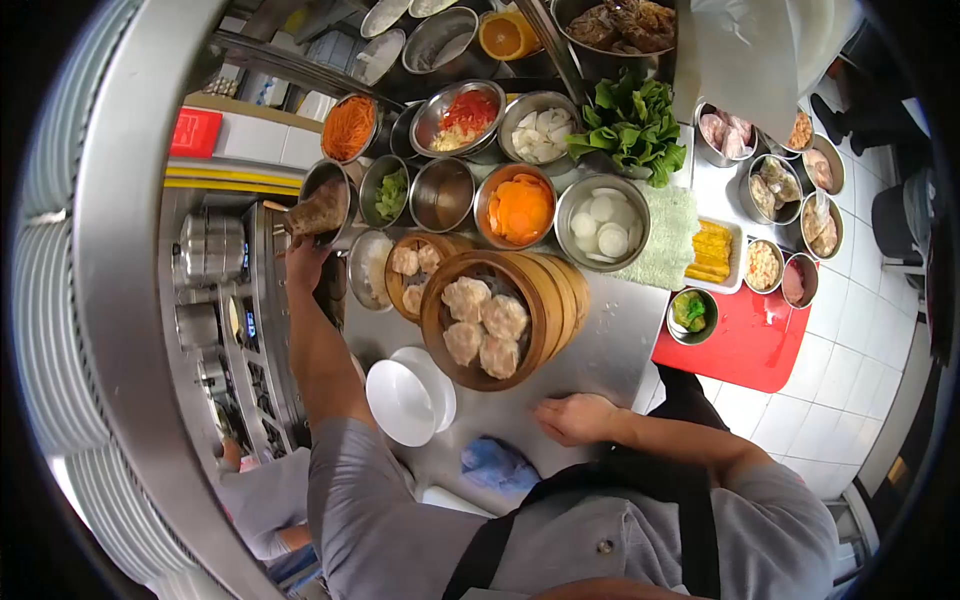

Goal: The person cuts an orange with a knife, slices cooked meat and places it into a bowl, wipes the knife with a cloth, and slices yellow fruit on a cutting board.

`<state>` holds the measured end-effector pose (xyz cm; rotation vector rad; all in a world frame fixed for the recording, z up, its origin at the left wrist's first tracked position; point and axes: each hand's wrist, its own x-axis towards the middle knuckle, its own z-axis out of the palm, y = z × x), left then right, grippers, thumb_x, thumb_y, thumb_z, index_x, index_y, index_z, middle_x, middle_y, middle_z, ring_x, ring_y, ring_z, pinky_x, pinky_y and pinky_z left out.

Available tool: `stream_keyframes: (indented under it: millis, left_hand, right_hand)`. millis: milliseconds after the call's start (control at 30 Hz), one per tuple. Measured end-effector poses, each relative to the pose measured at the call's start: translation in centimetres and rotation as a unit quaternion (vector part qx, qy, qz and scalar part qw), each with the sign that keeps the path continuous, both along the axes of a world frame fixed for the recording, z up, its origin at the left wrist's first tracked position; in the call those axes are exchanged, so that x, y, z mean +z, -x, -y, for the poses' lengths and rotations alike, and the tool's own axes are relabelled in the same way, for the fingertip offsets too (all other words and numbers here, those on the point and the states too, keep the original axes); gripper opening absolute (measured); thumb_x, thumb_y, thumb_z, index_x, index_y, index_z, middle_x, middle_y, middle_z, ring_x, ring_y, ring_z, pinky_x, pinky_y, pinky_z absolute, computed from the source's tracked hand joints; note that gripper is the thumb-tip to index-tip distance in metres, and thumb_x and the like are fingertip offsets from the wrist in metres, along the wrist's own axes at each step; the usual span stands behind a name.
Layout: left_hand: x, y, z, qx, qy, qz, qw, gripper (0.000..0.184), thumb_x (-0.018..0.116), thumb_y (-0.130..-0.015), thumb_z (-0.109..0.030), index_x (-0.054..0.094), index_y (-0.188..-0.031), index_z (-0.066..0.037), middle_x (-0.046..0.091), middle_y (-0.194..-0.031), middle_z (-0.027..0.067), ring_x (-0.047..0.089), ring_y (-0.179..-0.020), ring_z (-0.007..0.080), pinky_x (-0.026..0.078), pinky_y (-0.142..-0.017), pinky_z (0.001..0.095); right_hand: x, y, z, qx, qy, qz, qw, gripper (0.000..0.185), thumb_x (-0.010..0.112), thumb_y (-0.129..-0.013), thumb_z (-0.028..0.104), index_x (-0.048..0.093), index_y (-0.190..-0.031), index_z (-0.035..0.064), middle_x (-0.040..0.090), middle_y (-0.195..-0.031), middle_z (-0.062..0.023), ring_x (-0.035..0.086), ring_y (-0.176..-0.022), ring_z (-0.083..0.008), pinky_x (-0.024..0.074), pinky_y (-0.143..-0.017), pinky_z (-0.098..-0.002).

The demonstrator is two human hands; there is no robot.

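At the left, my left hand is closed on the near end of a brownish, mottled bundle; its exact kind I cannot make out. The bundle leans over the mouth of a metal container. My right hand rests curled on the steel counter, with nothing visible in it. Between my hands stands a tilted-looking stack of bamboo steamers. Several pale dumplings sit in the top one. A smaller bamboo steamer behind it also holds dumplings.
White bowls and a blue cloth lie nearby on the counter. Metal bowls hold shredded carrot, carrot slices and white slices. Leafy greens stand behind. Right is a red board; left, another person's sleeve.
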<state>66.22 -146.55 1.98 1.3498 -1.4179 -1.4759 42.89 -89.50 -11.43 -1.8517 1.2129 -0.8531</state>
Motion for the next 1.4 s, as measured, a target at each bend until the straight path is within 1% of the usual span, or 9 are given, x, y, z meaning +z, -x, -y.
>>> stream_keyframes:
  millis: [667, 700, 767, 933, 1033, 1200, 1300, 1367, 1400]
  left_hand:
    - [-2.8, -0.6, 2.3, 0.053, 0.085, 0.020, 0.995, 0.037, 0.044, -0.108, -0.033, 0.054, -0.127, -0.003, 0.057, -0.135, 0.0173, 0.057, -0.121, 0.0341, 0.048, -0.096, 0.0461]
    - [-2.3, -0.8, 2.7, 0.162, 0.050, 0.024, 0.985, 0.037, 0.046, -0.108, -0.034, 0.056, -0.122, -0.002, 0.060, -0.130, 0.0170, 0.059, -0.117, 0.0336, 0.048, -0.095, 0.0463]
    - [-0.1, 0.3, -1.7, 0.288, 0.051, 0.059, 0.954, 0.040, 0.054, -0.104, -0.036, 0.059, -0.120, 0.001, 0.063, -0.123, 0.0166, 0.061, -0.111, 0.0318, 0.048, -0.094, 0.0437]
    - [3.3, 7.2, -26.9, 0.243, 0.473, 0.179, 0.828, 0.037, 0.056, -0.105, -0.032, 0.061, -0.117, 0.003, 0.063, -0.111, 0.0129, 0.059, -0.107, 0.0290, 0.044, -0.097, 0.0414]
    - [-3.1, 10.1, -46.6, 0.137, 0.406, 0.114, 0.896, 0.028, 0.062, -0.097, -0.010, 0.054, -0.122, 0.000, 0.060, -0.119, 0.0125, 0.059, -0.109, 0.0263, 0.045, -0.098, 0.0405]
    - [-6.6, 6.6, -66.6, 0.033, 0.224, 0.282, 0.932, 0.037, 0.067, -0.090, -0.016, 0.057, -0.124, -0.002, 0.060, -0.120, 0.0176, 0.055, -0.115, 0.0354, 0.040, -0.104, 0.0436]
    - [-6.8, 2.2, -67.2, 0.123, 0.296, 0.462, 0.827, 0.045, 0.068, -0.090, -0.024, 0.056, -0.130, -0.005, 0.055, -0.128, 0.0182, 0.050, -0.121, 0.0399, 0.037, -0.105, 0.0516]
    - [-7.2, -0.2, -64.0, 0.197, 0.338, 0.594, 0.703, 0.049, 0.065, -0.090, -0.030, 0.056, -0.135, -0.011, 0.051, -0.132, 0.0174, 0.048, -0.121, 0.0406, 0.038, -0.100, 0.0551]
    - [-9.3, -1.3, -63.1, 0.218, 0.277, 0.584, 0.731, 0.048, 0.063, -0.091, -0.031, 0.057, -0.134, -0.011, 0.052, -0.134, 0.0174, 0.047, -0.124, 0.0408, 0.038, -0.102, 0.0570]
  right_hand:
    - [-0.4, -0.6, -0.1, -0.021, 0.038, 0.024, 0.999, 0.027, 0.057, -0.094, 0.021, 0.062, -0.112, 0.0019, 0.066, -0.093, -0.0153, 0.068, -0.077, -0.0379, 0.0570, -0.068, -0.0497]
    - [-0.2, -0.3, 0.0, -0.015, 0.022, 0.020, 0.999, 0.025, 0.057, -0.094, 0.021, 0.062, -0.110, 0.0029, 0.066, -0.094, -0.0159, 0.068, -0.077, -0.0384, 0.0569, -0.069, -0.0499]
    - [0.8, 0.5, 0.2, -0.002, 0.007, 0.005, 1.000, 0.024, 0.057, -0.094, 0.022, 0.063, -0.109, 0.0040, 0.066, -0.094, -0.0162, 0.068, -0.077, -0.0389, 0.0569, -0.069, -0.0502]
    - [0.7, -0.4, 0.0, -0.056, 0.018, 0.012, 0.998, 0.024, 0.055, -0.097, 0.025, 0.066, -0.105, 0.0054, 0.069, -0.099, -0.0166, 0.068, -0.084, -0.0406, 0.0570, -0.075, -0.0509]
    - [-0.5, -0.5, -0.1, -0.057, 0.041, 0.043, 0.997, 0.025, 0.056, -0.097, 0.021, 0.068, -0.112, 0.0054, 0.071, -0.108, -0.0178, 0.068, -0.091, -0.0416, 0.0570, -0.080, -0.0493]
    - [-0.3, -0.3, -0.8, -0.117, 0.010, 0.123, 0.985, 0.022, 0.060, -0.098, 0.020, 0.071, -0.110, 0.0046, 0.071, -0.099, -0.0232, 0.069, -0.089, -0.0426, 0.0560, -0.076, -0.0466]
    - [1.5, -0.2, -1.4, -0.126, 0.008, 0.120, 0.985, 0.023, 0.059, -0.100, 0.021, 0.072, -0.107, 0.0037, 0.071, -0.090, -0.0232, 0.069, -0.083, -0.0424, 0.0557, -0.074, -0.0442]
    - [1.3, -0.4, -2.5, -0.174, -0.049, 0.096, 0.979, 0.025, 0.057, -0.103, 0.023, 0.071, -0.109, 0.0030, 0.068, -0.073, -0.0164, 0.068, -0.066, -0.0252, 0.0535, -0.065, -0.0373]
    - [1.4, -0.7, -3.5, -0.188, -0.050, 0.112, 0.974, 0.027, 0.056, -0.104, 0.024, 0.071, -0.109, 0.0019, 0.067, -0.072, -0.0124, 0.064, -0.063, -0.0199, 0.0521, -0.062, -0.0356]
